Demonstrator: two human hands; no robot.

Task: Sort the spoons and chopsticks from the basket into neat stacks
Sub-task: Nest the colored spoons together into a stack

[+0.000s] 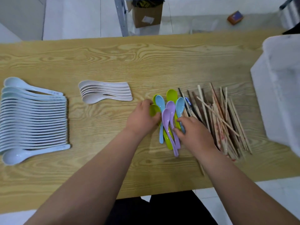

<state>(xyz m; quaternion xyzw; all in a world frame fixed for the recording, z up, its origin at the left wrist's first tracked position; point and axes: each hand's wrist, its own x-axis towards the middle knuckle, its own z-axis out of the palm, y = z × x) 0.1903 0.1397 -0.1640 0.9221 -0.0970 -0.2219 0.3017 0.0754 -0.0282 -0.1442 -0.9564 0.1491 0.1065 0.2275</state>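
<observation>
A loose cluster of coloured spoons lies mid-table: green ones (172,94), blue ones (159,101) and two purple ones (167,120). My left hand (142,117) grips a green spoon's bowl (153,109) at the cluster's left side. My right hand (193,132) has its fingers curled on the handles of the purple and blue spoons. A jumbled heap of wooden chopsticks (217,117) lies right of the spoons, partly under my right hand. A long row of pale blue spoons (32,120) sits far left. A short stack of beige spoons (103,92) lies between.
The white basket (279,88) stands at the table's right edge, blurred. Bare wooden table (129,62) stretches behind the piles. Beyond the far edge are a cardboard box (146,15), a metal frame leg (121,17) and a small orange box (235,17) on the floor.
</observation>
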